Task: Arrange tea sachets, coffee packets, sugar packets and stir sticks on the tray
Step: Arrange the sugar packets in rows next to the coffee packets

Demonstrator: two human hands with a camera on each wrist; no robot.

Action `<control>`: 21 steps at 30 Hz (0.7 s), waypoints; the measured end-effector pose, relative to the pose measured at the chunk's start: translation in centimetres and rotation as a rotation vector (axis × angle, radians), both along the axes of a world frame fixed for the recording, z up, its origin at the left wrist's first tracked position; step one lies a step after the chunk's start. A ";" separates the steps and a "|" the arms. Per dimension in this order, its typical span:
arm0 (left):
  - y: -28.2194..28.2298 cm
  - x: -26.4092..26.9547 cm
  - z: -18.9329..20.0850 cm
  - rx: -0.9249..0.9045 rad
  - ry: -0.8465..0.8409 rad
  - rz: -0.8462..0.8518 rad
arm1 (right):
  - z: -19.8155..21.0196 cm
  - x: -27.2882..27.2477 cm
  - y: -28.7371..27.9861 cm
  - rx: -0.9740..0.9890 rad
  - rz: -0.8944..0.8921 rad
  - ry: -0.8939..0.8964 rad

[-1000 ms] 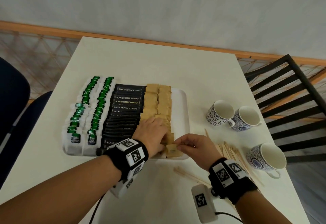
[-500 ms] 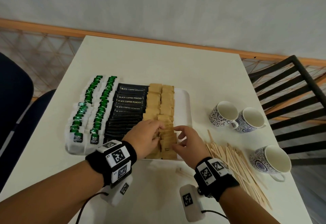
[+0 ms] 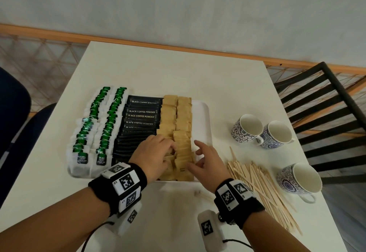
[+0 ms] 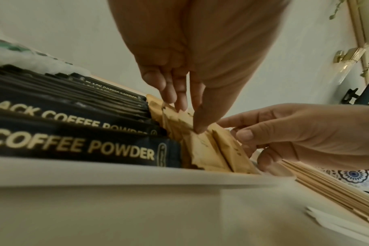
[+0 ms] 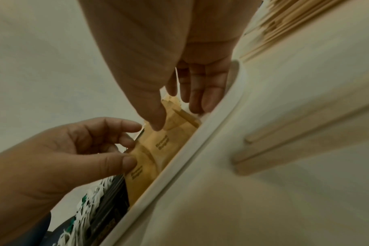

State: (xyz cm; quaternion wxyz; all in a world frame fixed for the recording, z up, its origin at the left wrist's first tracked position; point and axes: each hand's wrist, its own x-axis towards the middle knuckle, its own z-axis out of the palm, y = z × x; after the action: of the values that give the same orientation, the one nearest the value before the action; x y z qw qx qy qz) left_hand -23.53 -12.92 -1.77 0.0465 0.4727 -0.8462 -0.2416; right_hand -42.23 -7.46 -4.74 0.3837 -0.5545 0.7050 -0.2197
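White table (image 3: 178, 69) against a pale wall, chairs to either side. Notes run from the near edge outward.

Near edge: both forearms come in wearing black wrist bands with printed markers. A loose stir stick (image 3: 205, 195) lies on the table between the wrists.

Left hand (image 3: 153, 157): over the near end of the sugar packets (image 3: 183, 113), fingers (image 4: 175, 98) pointing down and held close together, tips touching the packet tops. Thumb tip rests on one packet. No clear pinch seen.

Right hand (image 3: 207, 159): just right of the same packets, fingers loosely spread and slightly bent. Thumb touches a packet face; the other fingertips (image 5: 206, 99) sit at the tray's (image 3: 202, 117) bare right strip. Holds nothing.

Tray: white, on the table ahead of the hands. Left to right it carries two columns of green tea sachets (image 3: 99, 125), one overlapping stack of black coffee packets (image 3: 138, 123), then two columns of brown sugar packets. The sachets overhang the left rim.

Right of the tray: pile of stir sticks (image 3: 261, 186) on the table, off the tray.

Farther right: three blue-patterned cups (image 3: 250, 128), two touching, one apart and nearer.
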 end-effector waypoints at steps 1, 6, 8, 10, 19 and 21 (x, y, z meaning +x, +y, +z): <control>0.0 0.0 0.0 -0.016 -0.008 0.014 | 0.1 0.0 -0.1 0.004 0.001 0.007; 0.0 0.3 0.2 -0.025 -0.112 0.011 | 0.3 0.2 -0.5 0.038 0.078 0.076; 0.1 0.3 0.3 -0.030 -0.120 0.015 | 0.3 0.1 -0.3 0.042 0.067 0.076; 0.3 0.2 0.5 -0.043 -0.108 0.015 | 0.4 0.1 0.2 0.039 0.041 0.056; 4.0 -1.4 1.9 0.107 0.129 -0.148 | 0.8 -0.6 7.3 -0.213 0.084 0.171; 5.0 -1.7 1.7 0.146 0.148 -0.210 | 0.6 -0.8 8.8 -0.237 0.065 0.196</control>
State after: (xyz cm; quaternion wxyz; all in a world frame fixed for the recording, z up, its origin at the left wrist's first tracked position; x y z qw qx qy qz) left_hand -25.25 -7.91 -0.06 0.0488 0.3647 -0.8653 -0.3405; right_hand -43.04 1.39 -4.10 0.2518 -0.6373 0.6898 -0.2336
